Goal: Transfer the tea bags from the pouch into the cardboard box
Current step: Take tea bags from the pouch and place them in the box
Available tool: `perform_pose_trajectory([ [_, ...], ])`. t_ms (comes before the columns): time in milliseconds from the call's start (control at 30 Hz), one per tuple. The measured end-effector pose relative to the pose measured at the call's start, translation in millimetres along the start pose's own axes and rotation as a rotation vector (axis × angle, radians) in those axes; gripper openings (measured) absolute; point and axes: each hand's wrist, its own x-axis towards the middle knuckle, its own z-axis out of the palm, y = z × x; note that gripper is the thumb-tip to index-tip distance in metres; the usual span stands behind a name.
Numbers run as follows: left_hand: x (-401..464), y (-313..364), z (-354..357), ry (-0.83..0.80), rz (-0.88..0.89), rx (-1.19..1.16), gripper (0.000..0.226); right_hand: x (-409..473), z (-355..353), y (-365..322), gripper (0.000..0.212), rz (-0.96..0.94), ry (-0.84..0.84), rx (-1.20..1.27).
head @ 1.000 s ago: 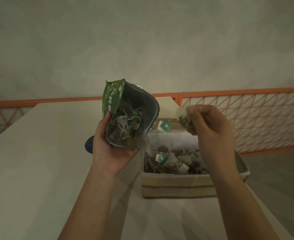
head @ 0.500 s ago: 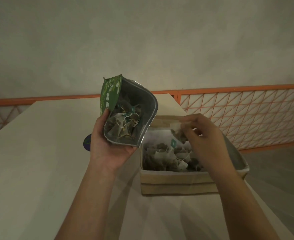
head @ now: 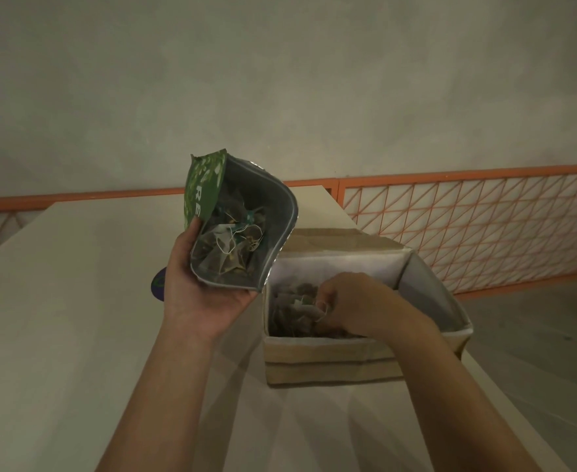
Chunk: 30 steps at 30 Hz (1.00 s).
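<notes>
My left hand (head: pixel 201 294) grips a green pouch (head: pixel 205 195) with a silver lining, held up and tilted so its wide mouth faces me. Several tea bags (head: pixel 232 247) with white strings lie inside it. To its right, the open cardboard box (head: pixel 327 364) stands on the table with a pile of tea bags (head: pixel 288 310) in it. My right hand (head: pixel 351 301) is down inside the box, fingers curled around a tea bag (head: pixel 314 310) resting on the pile.
The pale table (head: pixel 59 335) runs far to the left; its right edge passes just beyond the box. An orange lattice railing (head: pixel 467 226) stands behind and to the right. A dark purple-green object (head: pixel 158 284) peeks out behind my left wrist.
My right hand carried a tea bag from beside the pouch's mouth down into the box. The pouch stayed nearly still in my left hand.
</notes>
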Motion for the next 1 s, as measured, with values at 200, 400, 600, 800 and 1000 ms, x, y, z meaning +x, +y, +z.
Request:
perform_pose_trajectory([
  [200, 0, 0, -1, 0.001, -0.010, -0.013, 0.050, 2, -7, 14, 0.012, 0.069, 0.273, 0.059],
  [400, 1, 1, -1, -0.002, -0.019, -0.001, 0.051, 0, 1, 1, 0.033, -0.111, 0.429, 0.208],
  [600, 1, 1, -1, -0.013, -0.027, 0.017, 0.056, -3, 6, -49, 0.011, -0.420, 0.893, 0.348],
  [800, 3, 4, -6, -0.022, -0.050, -0.009, 0.057, 11, 19, -81, 0.040, -0.281, 0.935, -0.202],
  [1000, 3, 3, -6, -0.039, -0.033, -0.026, 0.056, 17, 27, -91, 0.026, -0.254, 0.947, -0.144],
])
